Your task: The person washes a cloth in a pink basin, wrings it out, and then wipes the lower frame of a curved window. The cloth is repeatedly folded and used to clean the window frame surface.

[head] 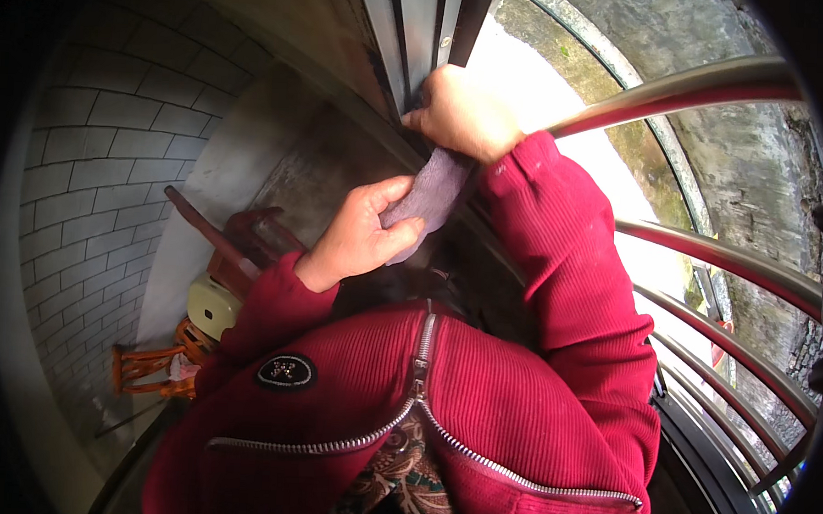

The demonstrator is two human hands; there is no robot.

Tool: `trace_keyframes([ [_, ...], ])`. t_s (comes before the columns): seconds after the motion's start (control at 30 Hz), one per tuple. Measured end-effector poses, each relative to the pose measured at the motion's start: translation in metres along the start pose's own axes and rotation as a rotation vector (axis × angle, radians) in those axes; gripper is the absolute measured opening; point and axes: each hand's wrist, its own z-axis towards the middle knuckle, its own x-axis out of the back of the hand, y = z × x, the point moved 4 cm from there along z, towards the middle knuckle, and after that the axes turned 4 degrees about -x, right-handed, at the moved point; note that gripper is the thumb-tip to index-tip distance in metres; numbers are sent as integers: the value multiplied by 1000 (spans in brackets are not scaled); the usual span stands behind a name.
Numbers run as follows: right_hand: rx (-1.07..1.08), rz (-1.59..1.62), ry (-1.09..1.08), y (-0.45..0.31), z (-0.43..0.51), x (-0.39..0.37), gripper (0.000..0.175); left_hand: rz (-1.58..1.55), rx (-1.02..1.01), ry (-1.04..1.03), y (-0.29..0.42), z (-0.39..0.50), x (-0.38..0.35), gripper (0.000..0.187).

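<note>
A greyish-purple cloth (428, 196) hangs between my two hands in front of my chest. My left hand (364, 231) pinches its lower part between thumb and fingers. Above it, my right hand (469, 115) is bent over the upper end of the cloth, pressed against the lower part of a metal window frame (421, 44). Its fingertips reach into the channel of the frame, and some of the fingers are hidden behind the hand. Both forearms are in the red ribbed sleeves of my zipped jacket (352, 364).
Curved metal railing bars (714, 256) run along my right, with a weathered wall (718, 167) beyond. At lower left are a wooden chair (148, 369), a pale yellow plastic stool (209, 307) and a dark red wooden piece of furniture (247, 243). A tiled wall (106, 147) stands farther left.
</note>
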Motion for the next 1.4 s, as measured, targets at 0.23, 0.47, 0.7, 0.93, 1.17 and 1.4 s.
trace_keyframes([
  [0.23,16,16,-114,1,-4,3,28,-150,87,-74,-5,1,-11,31],
  [0.47,9,-118,-276,13,-21,9,26,-158,106,-153,-2,10,-29,29],
  [0.7,116,-126,-229,23,-103,8,17,-46,43,-534,6,-2,-46,26],
  [0.93,179,506,413,17,-82,-13,14,41,-13,-336,10,-8,-20,19],
  [1.17,153,505,513,2,-55,-18,11,-27,44,-194,5,-9,-8,14],
  [1.4,164,460,90,12,-53,-21,37,-84,101,-143,-5,-13,-5,18],
])
